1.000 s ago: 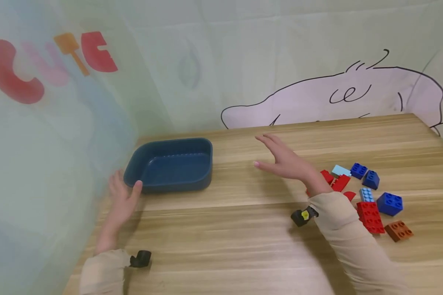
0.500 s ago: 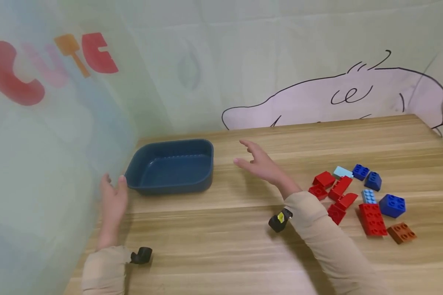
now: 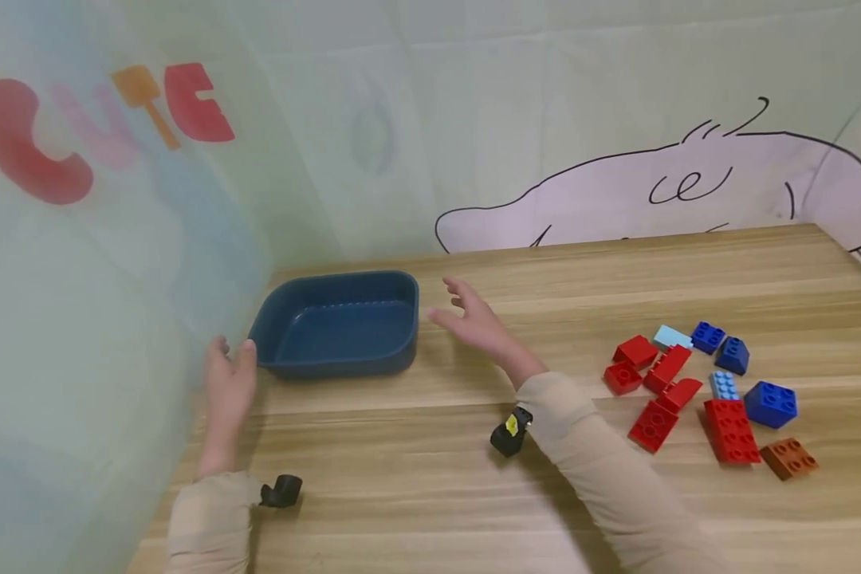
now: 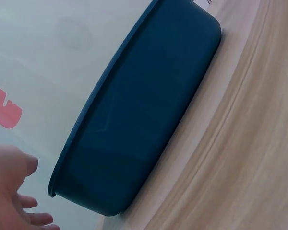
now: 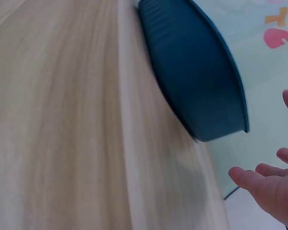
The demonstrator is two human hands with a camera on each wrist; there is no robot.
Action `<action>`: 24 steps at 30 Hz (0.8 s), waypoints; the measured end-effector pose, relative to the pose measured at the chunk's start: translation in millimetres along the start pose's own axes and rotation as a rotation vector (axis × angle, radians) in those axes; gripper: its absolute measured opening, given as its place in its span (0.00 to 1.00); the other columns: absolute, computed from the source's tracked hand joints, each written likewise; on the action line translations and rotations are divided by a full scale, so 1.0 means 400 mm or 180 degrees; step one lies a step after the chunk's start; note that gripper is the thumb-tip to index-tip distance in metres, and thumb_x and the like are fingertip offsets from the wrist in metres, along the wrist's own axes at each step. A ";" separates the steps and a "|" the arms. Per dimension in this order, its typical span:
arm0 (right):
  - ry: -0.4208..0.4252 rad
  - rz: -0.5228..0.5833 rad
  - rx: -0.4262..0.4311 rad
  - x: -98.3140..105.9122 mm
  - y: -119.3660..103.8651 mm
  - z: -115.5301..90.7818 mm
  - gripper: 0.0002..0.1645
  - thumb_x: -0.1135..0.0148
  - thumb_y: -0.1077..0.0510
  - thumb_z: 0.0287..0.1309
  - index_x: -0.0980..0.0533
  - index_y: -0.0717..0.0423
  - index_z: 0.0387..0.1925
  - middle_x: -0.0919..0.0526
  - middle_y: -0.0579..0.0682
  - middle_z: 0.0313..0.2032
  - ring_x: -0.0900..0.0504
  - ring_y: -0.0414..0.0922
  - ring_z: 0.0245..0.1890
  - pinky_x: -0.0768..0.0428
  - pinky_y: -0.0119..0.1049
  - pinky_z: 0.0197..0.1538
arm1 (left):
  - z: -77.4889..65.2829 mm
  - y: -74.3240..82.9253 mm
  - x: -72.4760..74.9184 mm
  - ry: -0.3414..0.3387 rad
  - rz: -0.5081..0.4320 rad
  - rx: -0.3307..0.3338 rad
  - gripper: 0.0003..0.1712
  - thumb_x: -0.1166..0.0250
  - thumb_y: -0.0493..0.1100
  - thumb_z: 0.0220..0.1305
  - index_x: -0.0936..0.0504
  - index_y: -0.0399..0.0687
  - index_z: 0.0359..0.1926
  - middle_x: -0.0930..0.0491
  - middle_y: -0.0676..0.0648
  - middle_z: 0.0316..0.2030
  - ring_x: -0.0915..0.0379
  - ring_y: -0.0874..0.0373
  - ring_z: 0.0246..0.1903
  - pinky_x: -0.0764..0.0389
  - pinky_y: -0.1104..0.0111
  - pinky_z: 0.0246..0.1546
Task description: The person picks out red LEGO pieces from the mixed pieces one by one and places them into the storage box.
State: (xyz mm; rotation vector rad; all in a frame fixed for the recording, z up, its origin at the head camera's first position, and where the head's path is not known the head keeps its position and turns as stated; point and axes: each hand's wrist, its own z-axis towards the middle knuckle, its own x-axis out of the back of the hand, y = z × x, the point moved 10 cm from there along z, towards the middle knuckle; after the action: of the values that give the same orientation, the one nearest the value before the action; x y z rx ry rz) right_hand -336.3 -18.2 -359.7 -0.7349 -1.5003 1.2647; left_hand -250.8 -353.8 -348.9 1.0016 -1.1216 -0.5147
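Looking from the head view, find one dark blue tub (image 3: 337,369) standing upright near the far edge of the wooden table (image 3: 402,494). Notice the left hand (image 3: 231,384) just beside the tub's left end and the right hand (image 3: 475,325) slightly apart from its right end, both with thumb held away from the fingers and gripping nothing. Count, well to the right of the tub, six red bricks (image 3: 732,431), three dark blue bricks (image 3: 770,410), two light blue bricks (image 3: 673,338) and one brown brick (image 3: 789,460).

Turning to the left wrist view, see the tub's smooth outer wall and thin rim, with thumb and fingertips beyond one corner, apparently not touching. Judge as probably stiff plastic: light, hardly fragile, perhaps slippery on the sides.

Moving to the right wrist view, see spread fingers, partly cropped, clear of the tub's other end. Seems best taken by both ends together, pressing palms against the walls and hooking thumbs over the rim.
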 end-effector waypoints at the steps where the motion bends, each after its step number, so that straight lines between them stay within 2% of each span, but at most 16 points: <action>1: 0.0023 0.0032 -0.0022 -0.005 0.002 0.003 0.41 0.43 0.50 0.60 0.49 0.55 0.70 0.45 0.60 0.68 0.43 0.57 0.66 0.38 0.51 0.63 | 0.000 -0.002 -0.002 -0.0032 -0.0040 0.0049 0.40 0.61 0.53 0.70 0.64 0.33 0.71 0.60 0.30 0.69 0.62 0.36 0.67 0.54 0.47 0.65; 5: 0.0104 0.0279 -0.0132 -0.025 0.015 0.017 0.41 0.43 0.52 0.60 0.49 0.57 0.70 0.45 0.61 0.68 0.43 0.57 0.66 0.38 0.50 0.64 | 0.001 -0.008 -0.004 -0.0098 -0.0161 0.0209 0.41 0.61 0.55 0.70 0.65 0.36 0.71 0.61 0.32 0.70 0.62 0.38 0.68 0.52 0.47 0.65; 11: 0.0178 0.0625 -0.0359 -0.062 0.037 0.032 0.41 0.42 0.53 0.59 0.48 0.56 0.70 0.45 0.59 0.68 0.43 0.56 0.66 0.35 0.49 0.62 | 0.007 -0.017 -0.008 -0.0096 -0.0150 0.0259 0.40 0.61 0.55 0.70 0.65 0.36 0.71 0.60 0.33 0.70 0.59 0.39 0.68 0.50 0.48 0.64; 24: 0.0327 0.0696 -0.0438 -0.096 0.040 0.044 0.42 0.41 0.57 0.58 0.48 0.58 0.69 0.43 0.60 0.67 0.41 0.56 0.65 0.35 0.46 0.62 | 0.017 -0.029 -0.027 -0.0121 -0.0274 0.0323 0.38 0.62 0.53 0.71 0.63 0.35 0.71 0.56 0.31 0.69 0.57 0.40 0.68 0.50 0.52 0.66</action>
State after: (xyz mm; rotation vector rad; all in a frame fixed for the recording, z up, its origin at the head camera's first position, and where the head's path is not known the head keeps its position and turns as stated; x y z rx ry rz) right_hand -342.9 -54.5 -385.8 -1.0626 -1.4632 1.2719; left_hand -259.8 -353.8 -363.8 1.1362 -1.1514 -0.5523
